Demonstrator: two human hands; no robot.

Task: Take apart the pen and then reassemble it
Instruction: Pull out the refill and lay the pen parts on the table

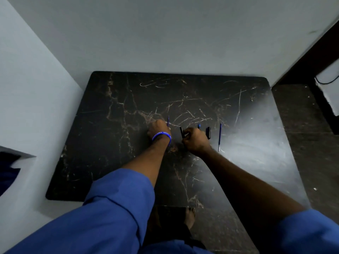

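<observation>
Centrally, a dark marbled tabletop (128, 162) fills the middle of the frame, its surface streaked with pale veins and scratches; both hands work just above the centre of it. Left of centre, the left hand (157, 129) is curled closed, a blue wristband (161, 136) round its wrist; a thin violet-blue refill (168, 120) sticks up from its upper right edge toward the top of the frame, seemingly pinched in the fingers, though the grip itself is hidden behind the knuckles. Just to the right, the right hand (195, 141) is closed round a black pen piece (182, 132), whose upper end pokes out at the hand's upper left; the two hands are near each other but apart. Behind the right hand's knuckles a small blue tip (199, 126) shows, too small to name surely; right of it a short black pen part (208, 132) lies on the tabletop, and further right a long slim blue refill (219, 137) lies nearly vertical in the picture, well clear of the hand. Blue sleeves (113, 208) cover the arms toward the lower edge; pale walls (165, 33) close the upper half and left side; a bare foot (190, 217) shows on the dark floor at lower centre.
</observation>
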